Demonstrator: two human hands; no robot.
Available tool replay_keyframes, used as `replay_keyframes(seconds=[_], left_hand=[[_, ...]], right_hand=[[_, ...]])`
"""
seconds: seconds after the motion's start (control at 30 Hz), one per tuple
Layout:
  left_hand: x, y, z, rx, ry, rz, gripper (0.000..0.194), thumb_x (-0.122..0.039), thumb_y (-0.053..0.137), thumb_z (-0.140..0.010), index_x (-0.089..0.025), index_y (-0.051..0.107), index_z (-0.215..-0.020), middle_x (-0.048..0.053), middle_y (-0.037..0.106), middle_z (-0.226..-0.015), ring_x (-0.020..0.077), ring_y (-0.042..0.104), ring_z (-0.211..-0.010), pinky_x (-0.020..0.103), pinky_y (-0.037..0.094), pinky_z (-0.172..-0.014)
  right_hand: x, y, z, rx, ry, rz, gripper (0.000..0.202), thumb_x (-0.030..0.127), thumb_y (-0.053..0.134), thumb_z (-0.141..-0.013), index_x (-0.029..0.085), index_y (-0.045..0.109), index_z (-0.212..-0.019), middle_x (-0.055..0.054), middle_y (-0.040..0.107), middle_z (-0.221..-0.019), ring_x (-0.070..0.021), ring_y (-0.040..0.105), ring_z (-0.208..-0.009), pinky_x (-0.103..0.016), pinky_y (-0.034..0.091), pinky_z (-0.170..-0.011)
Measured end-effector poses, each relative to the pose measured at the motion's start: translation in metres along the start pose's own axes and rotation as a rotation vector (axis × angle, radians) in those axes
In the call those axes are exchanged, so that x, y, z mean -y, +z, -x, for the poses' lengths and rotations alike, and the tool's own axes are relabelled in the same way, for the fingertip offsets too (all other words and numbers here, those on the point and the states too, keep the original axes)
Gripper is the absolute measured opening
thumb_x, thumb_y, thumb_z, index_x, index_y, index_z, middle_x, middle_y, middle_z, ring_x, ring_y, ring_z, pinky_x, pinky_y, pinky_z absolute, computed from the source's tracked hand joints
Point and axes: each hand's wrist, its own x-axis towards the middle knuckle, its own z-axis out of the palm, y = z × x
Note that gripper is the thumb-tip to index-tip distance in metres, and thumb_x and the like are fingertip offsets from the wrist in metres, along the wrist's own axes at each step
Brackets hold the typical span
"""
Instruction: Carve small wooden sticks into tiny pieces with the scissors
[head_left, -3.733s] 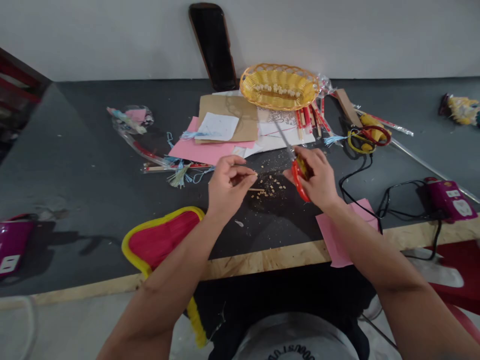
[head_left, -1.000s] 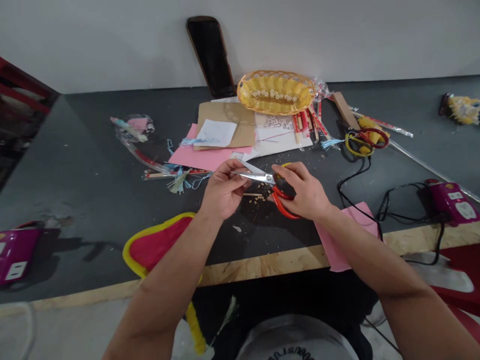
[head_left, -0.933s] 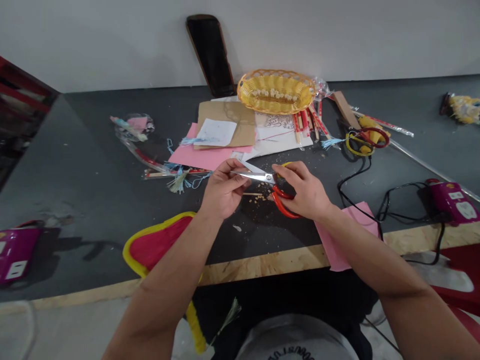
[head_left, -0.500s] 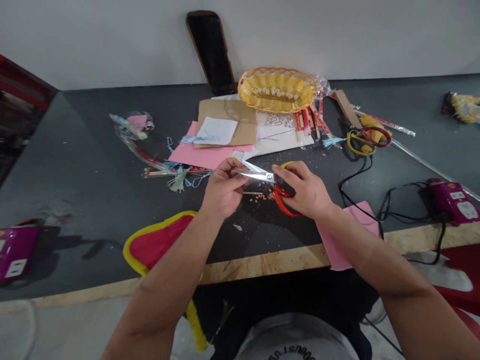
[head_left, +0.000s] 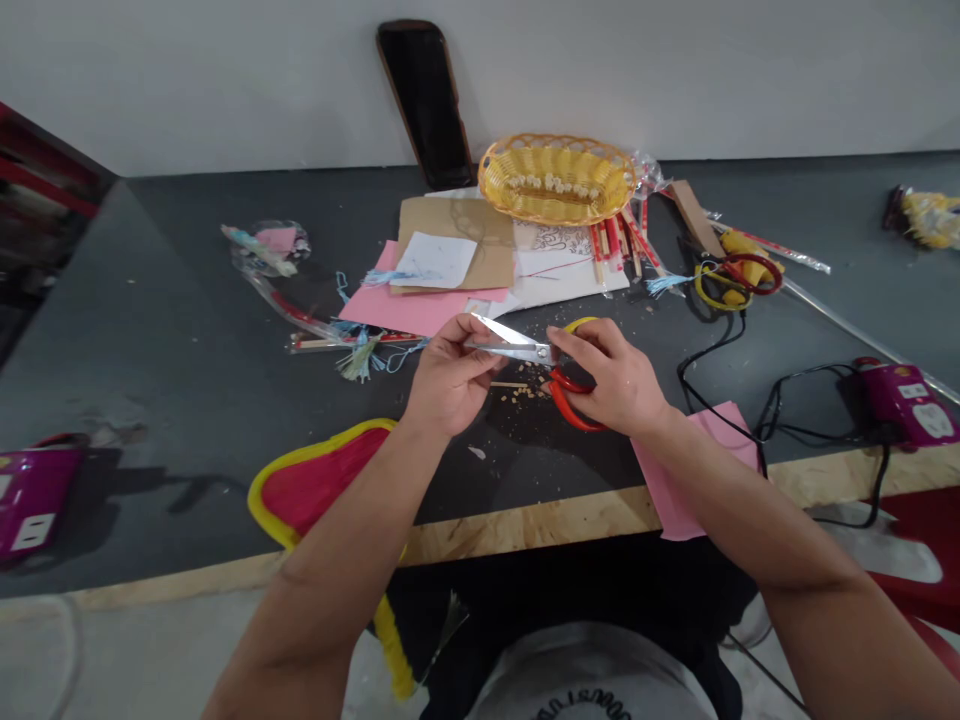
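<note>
My right hand [head_left: 622, 378] is closed around the red and yellow handles of a pair of scissors [head_left: 541, 353]. The scissors' silver blades stand apart and point left, their tips at the fingers of my left hand [head_left: 452, 375]. Those fingers are closed in a pinch beside the blades; whatever lies between them is too small to make out. Below the scissors, tiny tan cut bits [head_left: 517, 396] and a thin stick [head_left: 510, 385] lie on the dark table [head_left: 480, 490].
Behind my hands are pink paper [head_left: 420, 318], brown card [head_left: 487, 235] and a yellow basket [head_left: 559, 205]. A phone [head_left: 426, 105] leans on the wall. A red pouch with yellow trim [head_left: 322, 480] lies by my left forearm. Glue guns with cables [head_left: 739, 280] are at right.
The scissors' blades have spread slightly wider. Both hands keep nearly the same place, with only a small shift in view.
</note>
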Motion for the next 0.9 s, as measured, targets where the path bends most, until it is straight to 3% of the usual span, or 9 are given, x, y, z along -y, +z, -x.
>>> replay_keyframes(seconds=[0.27,0.37,0.43,0.5,0.57,0.63,0.77,0.9], left_hand=[[0.002,-0.003,-0.002,-0.011,-0.017,-0.015,0.034,-0.008,0.084,-0.061,-0.02,0.056,-0.076,-0.006,0.058,-0.064,0.0081,0.057,-0.061,0.02,0.047,-0.059],[0.001,-0.005,-0.003,-0.024,-0.015,-0.067,0.031,-0.015,0.086,-0.063,-0.02,0.058,-0.077,-0.004,0.062,-0.066,0.0109,0.062,-0.068,0.021,0.046,-0.06],[0.0,-0.008,-0.003,-0.048,0.03,-0.249,0.024,-0.018,0.084,-0.066,-0.019,0.064,-0.078,-0.002,0.066,-0.069,0.0117,0.062,-0.069,0.022,0.046,-0.062],[-0.001,-0.011,-0.002,-0.045,0.106,-0.59,0.013,-0.019,0.079,-0.072,-0.018,0.071,-0.082,0.0,0.07,-0.074,0.0118,0.06,-0.068,0.024,0.046,-0.065],[-0.002,-0.013,-0.001,0.024,0.157,-0.951,0.008,-0.019,0.072,-0.078,-0.019,0.075,-0.085,0.001,0.074,-0.08,0.0127,0.06,-0.069,0.026,0.046,-0.067],[-0.002,-0.014,0.0,0.111,0.181,-1.167,0.012,-0.018,0.066,-0.082,-0.019,0.077,-0.087,0.002,0.076,-0.086,0.0142,0.062,-0.072,0.027,0.047,-0.07],[0.001,-0.014,0.0,0.244,0.219,-1.313,0.017,-0.018,0.062,-0.086,-0.021,0.077,-0.093,0.004,0.077,-0.092,0.0181,0.068,-0.084,0.031,0.05,-0.078],[0.002,-0.015,-0.002,0.286,0.238,-1.356,0.02,-0.014,0.058,-0.087,-0.02,0.076,-0.093,0.004,0.077,-0.095,0.0183,0.068,-0.087,0.031,0.05,-0.08]], right_hand=[[-0.002,-0.001,0.003,0.029,0.016,0.035,0.045,0.034,0.065,-0.089,0.023,0.064,-0.133,-0.009,0.065,-0.11,-0.0215,0.069,-0.093,-0.03,0.061,-0.067],[-0.005,-0.002,0.002,0.027,0.107,0.035,0.048,0.044,0.071,-0.087,0.026,0.065,-0.131,-0.007,0.065,-0.107,-0.0198,0.069,-0.087,-0.029,0.06,-0.065],[-0.011,-0.006,-0.001,-0.02,0.203,0.049,0.051,0.05,0.071,-0.087,0.027,0.064,-0.132,-0.008,0.064,-0.109,-0.0211,0.069,-0.088,-0.031,0.06,-0.069],[-0.02,-0.011,-0.004,-0.062,0.313,0.102,0.055,0.054,0.068,-0.088,0.026,0.061,-0.135,-0.01,0.062,-0.114,-0.0244,0.068,-0.093,-0.036,0.061,-0.073],[-0.032,-0.016,-0.007,-0.045,0.409,0.172,0.061,0.054,0.068,-0.087,0.024,0.056,-0.139,-0.013,0.059,-0.122,-0.0294,0.067,-0.101,-0.041,0.06,-0.076],[-0.044,-0.018,-0.008,0.008,0.472,0.221,0.065,0.051,0.069,-0.085,0.024,0.054,-0.142,-0.015,0.058,-0.127,-0.0333,0.066,-0.107,-0.044,0.059,-0.078],[-0.059,-0.015,-0.006,0.083,0.547,0.223,0.068,0.047,0.073,-0.08,0.021,0.056,-0.14,-0.017,0.057,-0.131,-0.0359,0.064,-0.11,-0.048,0.057,-0.085],[-0.064,-0.01,-0.004,0.096,0.555,0.201,0.067,0.047,0.073,-0.078,0.02,0.058,-0.138,-0.018,0.056,-0.128,-0.0373,0.063,-0.112,-0.052,0.054,-0.091]])
